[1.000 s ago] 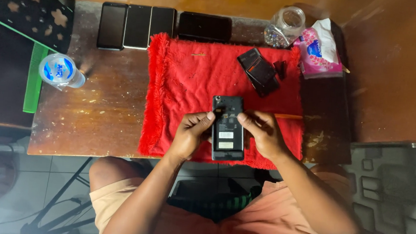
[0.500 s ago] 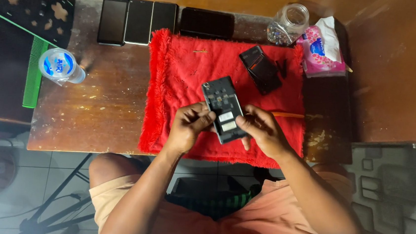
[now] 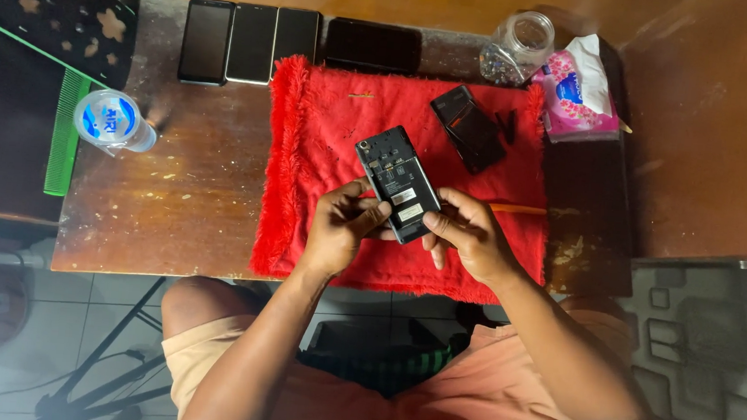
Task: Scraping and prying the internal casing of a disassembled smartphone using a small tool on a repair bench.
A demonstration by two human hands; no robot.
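1. The left hand (image 3: 346, 226) and right hand (image 3: 469, 235) each close their grip on the lower end of an opened phone (image 3: 398, 183), back cover off, held tilted above a red cloth (image 3: 325, 144).
2. A detached dark cover (image 3: 469, 129) lies on the cloth, beyond the phone.
3. Four dark phones (image 3: 253, 42) line the far edge of the wooden bench (image 3: 180, 186).
4. A glass jar (image 3: 518, 48) and tissue pack (image 3: 578, 97) sit far right; a capped bottle (image 3: 114, 120) stands left.

Your wooden table (image 3: 179, 195) | red towel (image 3: 325, 144) under your grip | four phones (image 3: 251, 43) beyond | water bottle (image 3: 112, 120) far left | tissue pack (image 3: 578, 97) beyond right
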